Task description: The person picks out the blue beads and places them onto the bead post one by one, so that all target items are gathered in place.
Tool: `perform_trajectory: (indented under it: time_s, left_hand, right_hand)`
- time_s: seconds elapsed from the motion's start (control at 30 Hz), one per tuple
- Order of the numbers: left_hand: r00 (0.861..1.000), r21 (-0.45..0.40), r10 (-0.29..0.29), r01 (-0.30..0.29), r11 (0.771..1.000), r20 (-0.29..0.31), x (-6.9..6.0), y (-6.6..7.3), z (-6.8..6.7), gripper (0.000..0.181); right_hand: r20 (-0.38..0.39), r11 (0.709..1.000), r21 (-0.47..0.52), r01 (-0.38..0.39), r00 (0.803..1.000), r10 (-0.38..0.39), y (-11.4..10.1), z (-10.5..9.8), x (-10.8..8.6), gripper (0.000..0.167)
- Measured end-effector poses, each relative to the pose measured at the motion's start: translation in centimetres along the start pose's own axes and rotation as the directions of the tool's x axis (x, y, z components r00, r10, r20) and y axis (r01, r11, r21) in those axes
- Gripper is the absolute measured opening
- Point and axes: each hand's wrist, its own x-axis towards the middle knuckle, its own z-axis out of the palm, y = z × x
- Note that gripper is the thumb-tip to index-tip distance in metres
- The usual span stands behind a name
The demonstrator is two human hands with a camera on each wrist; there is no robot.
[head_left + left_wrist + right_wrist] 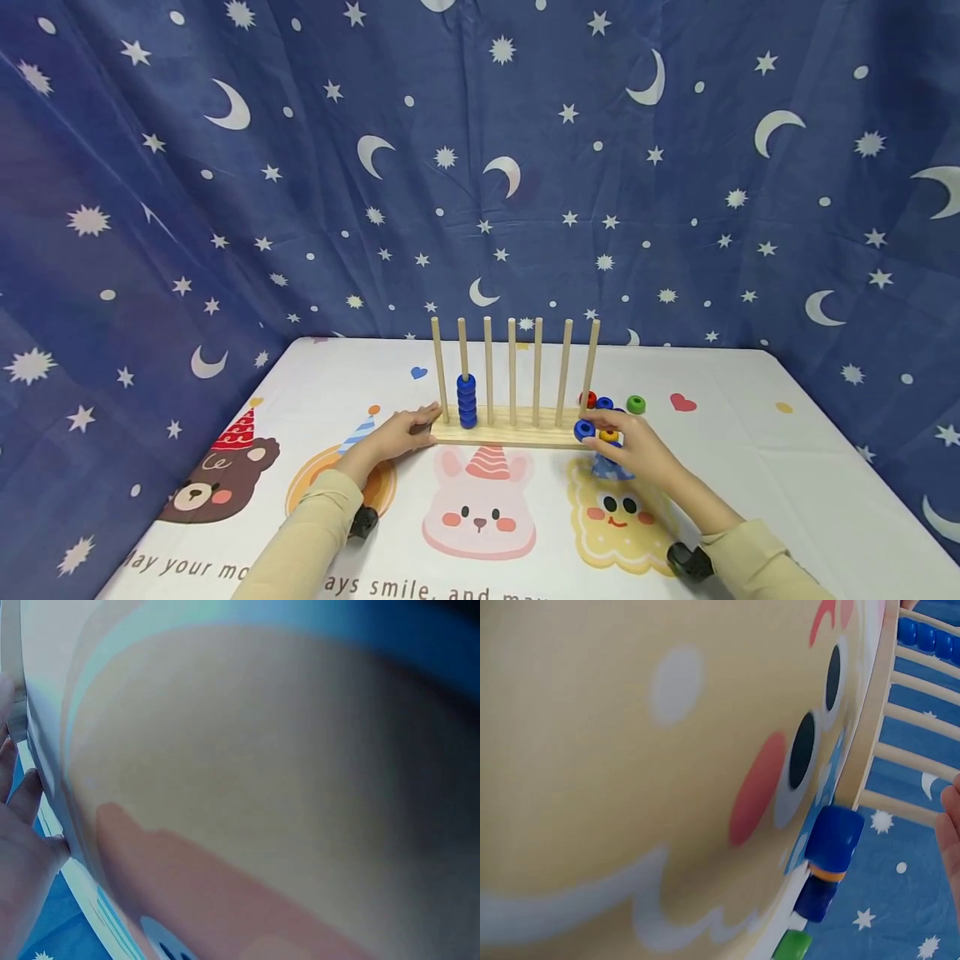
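A wooden rack with several upright pegs (pixel 512 375) stands on a base (pixel 495 433). Several blue beads (pixel 467 402) are stacked on its second peg from the left. My left hand (pixel 397 433) grips the left end of the base, thumb at the front edge and fingers behind. Over the rack's right end reaches my right hand (pixel 630 442), its visible fingers (pixel 949 817) nearly straight and apart from the beads in the right wrist view. Close beneath it, by the end of the base, is a blue bead (pixel 584 430). The right thumb's contact is unclear.
Around the right end lie loose beads: a green bead (pixel 636 404), a red bead (pixel 592 399), a yellow bead (pixel 609 436) and more blue ones, partly hidden. A printed white cloth (pixel 750 467) covers the table. Behind hangs a dark blue star-patterned curtain (pixel 540 167).
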Motion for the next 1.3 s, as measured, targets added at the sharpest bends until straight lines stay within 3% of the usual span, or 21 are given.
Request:
perform_trajectory:
  time_s: [0.43,0.77,0.93,1.3]
  left_hand:
    - [1.000,0.005,0.011,-0.011,1.000,0.008,0.1,-0.3,0.1,0.056]
    - [1.000,-0.004,0.027,-0.027,1.000,0.007,0.1,-0.2,0.0,0.057]
    - [1.000,-0.002,0.020,-0.020,1.000,0.007,0.2,0.1,0.0,0.057]
    - [1.000,0.009,-0.010,0.010,1.000,0.012,0.1,-0.1,0.1,0.057]
  right_hand:
    - [-0.060,0.990,0.025,0.138,0.989,-0.136,-1.3,0.7,0.8,0.032]
    - [-0.040,0.987,0.019,0.158,0.987,-0.157,-3.0,0.6,2.2,0.031]
    - [-0.045,0.988,0.003,0.151,0.987,-0.151,-3.5,0.5,2.8,0.033]
    - [-0.060,0.976,0.012,0.216,0.975,-0.215,-5.1,0.5,4.5,0.031]
